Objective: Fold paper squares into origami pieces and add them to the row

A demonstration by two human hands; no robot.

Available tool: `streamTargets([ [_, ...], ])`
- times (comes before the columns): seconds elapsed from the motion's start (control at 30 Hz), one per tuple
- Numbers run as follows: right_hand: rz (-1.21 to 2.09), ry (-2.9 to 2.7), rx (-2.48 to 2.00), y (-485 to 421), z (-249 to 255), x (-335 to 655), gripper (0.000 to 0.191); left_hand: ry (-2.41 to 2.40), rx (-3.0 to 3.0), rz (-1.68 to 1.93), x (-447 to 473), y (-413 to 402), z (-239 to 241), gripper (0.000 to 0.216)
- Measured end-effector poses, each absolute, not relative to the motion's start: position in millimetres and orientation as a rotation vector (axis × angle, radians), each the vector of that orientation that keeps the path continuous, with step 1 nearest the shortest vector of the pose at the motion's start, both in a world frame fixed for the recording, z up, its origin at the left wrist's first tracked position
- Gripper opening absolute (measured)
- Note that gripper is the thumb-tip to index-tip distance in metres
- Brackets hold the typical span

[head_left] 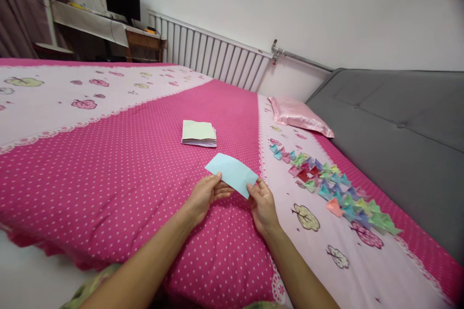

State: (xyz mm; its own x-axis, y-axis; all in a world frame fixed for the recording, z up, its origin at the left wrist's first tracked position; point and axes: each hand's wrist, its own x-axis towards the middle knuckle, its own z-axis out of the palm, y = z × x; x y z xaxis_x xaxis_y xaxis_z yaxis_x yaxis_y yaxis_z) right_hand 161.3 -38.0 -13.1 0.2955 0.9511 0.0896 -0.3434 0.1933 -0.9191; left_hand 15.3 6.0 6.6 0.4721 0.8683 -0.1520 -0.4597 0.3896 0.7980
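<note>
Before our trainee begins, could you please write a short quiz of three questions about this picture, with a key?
1. Which colour is the paper sheet: a) pink, b) light blue, c) green?
2. True or false: only one hand touches the paper sheet.
3. Which many-coloured things lie on the bed, to the right of the right hand?

Key: 1. b. 2. False; the left hand and the right hand both hold it. 3. Small folded paper shapes.

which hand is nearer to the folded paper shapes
Right. The right hand, holding the blue sheet by its right end, is left of the folded paper shapes; the left hand is farther left.
</note>
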Motion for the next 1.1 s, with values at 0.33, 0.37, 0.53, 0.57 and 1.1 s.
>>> streamTargets([
  [0.33, 0.760, -1.137, -1.060, -39.6, -17.1, 167.5, 0.056, 0.736, 0.703, 1.026, 12.9, 14.7, 3.3, 0.016],
  [0.37, 0.711, -1.176, -1.074, -40.0, -17.1, 167.0, 0.060, 0.750, 0.708, 1.030, 12.6, 14.9, 3.3, 0.015],
  [0.53, 0.379, -1.370, -1.201, -42.1, -15.0, 167.3, 0.064, 0.782, 0.729, 1.063, 12.6, 13.8, 4.8, 0.016],
  [0.57, 0.308, -1.435, -1.227, -42.2, -14.6, 168.1, 0.061, 0.784, 0.728, 1.062, 12.6, 13.4, 5.5, 0.017],
  [1.1, 0.125, -1.669, -1.237, -41.2, -15.2, 170.2, 0.025, 0.661, 0.866, 0.840, 14.8, 6.6, -1.2, 0.025],
])
